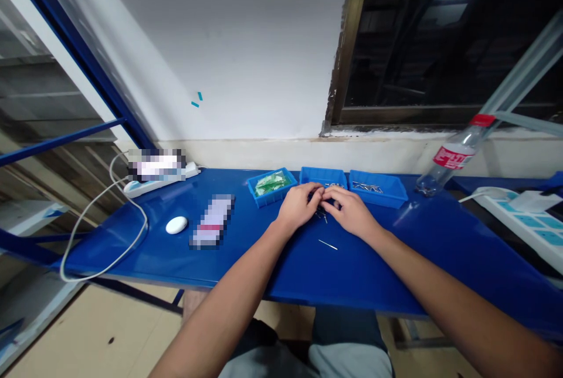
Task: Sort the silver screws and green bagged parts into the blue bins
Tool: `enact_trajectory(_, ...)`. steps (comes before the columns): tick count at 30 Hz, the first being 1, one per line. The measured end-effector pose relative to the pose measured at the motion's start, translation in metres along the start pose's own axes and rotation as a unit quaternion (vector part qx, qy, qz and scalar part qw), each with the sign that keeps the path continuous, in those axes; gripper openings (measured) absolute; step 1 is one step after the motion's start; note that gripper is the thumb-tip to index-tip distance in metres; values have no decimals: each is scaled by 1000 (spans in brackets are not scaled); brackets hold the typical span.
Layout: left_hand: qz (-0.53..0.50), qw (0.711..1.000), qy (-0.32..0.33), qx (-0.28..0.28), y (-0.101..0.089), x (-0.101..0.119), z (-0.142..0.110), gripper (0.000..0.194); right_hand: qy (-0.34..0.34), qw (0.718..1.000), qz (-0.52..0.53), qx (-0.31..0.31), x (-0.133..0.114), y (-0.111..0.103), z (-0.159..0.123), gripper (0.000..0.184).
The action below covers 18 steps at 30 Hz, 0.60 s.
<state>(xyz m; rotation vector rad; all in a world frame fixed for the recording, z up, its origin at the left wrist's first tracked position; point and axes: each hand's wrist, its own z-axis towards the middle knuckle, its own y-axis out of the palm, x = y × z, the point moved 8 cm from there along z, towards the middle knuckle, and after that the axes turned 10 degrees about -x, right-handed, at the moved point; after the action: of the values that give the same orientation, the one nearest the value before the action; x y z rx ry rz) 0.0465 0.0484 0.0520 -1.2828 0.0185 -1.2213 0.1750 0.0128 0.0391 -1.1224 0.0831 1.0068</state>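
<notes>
"Metal pins, where?"
"On the blue table, by the fingers (one lone pin nearer the person)."
"Grip?"
"Left hand and right hand meet, fingers bent; can't tell what's pinched. Middle blue bin just behind."

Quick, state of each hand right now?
Left hand: fingers curled, meeting the right hand's; can't tell if holding anything.
Right hand: fingers bent inward; any grip is hidden.

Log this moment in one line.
left hand, right hand: fingertips together by middle blue bin | grip: contents unclear | thin metal rod: loose on blue table | left bin: green items
</notes>
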Motion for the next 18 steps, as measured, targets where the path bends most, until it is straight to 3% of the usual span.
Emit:
enact_trajectory(8,-118,991,-56,-12,7,-14,0,36,74,991,57,100,14,-18,-6,19)
enact_trajectory(18,-329,942,-69,-7,25,-34,6,27,52,993,15,104,10,-24,-5,16)
